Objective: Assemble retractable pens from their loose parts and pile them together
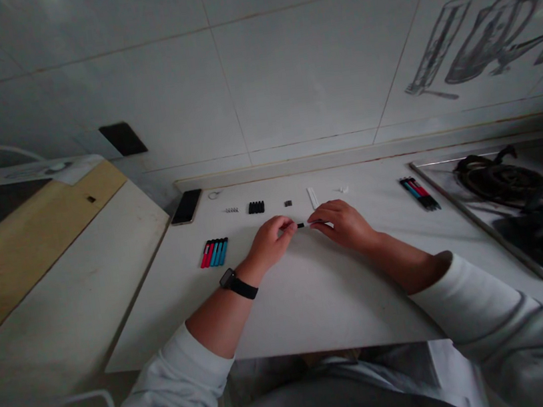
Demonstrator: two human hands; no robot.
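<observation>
Over the middle of the white counter, my left hand (272, 238) pinches a small black pen part (300, 226) whose end sticks out past the fingertips. Facing it, my right hand (342, 224) pinches a thin white pen refill (306, 224), its tip at or very near the black part; whether they touch I cannot tell. Behind the hands lie a row of springs (231, 210), several black pen grips (256, 207), small dark pieces (288, 203), white refills (312, 198) and little white parts (343, 189). Red and blue pen barrels (214, 252) rest beside my left wrist.
Several whole-looking pens (419, 193) lie at the right, next to the gas stove (487, 227). A phone (186, 207) and a small ring (214, 195) are at the back left. The tiled wall (294, 79) bounds the counter (317, 311) behind.
</observation>
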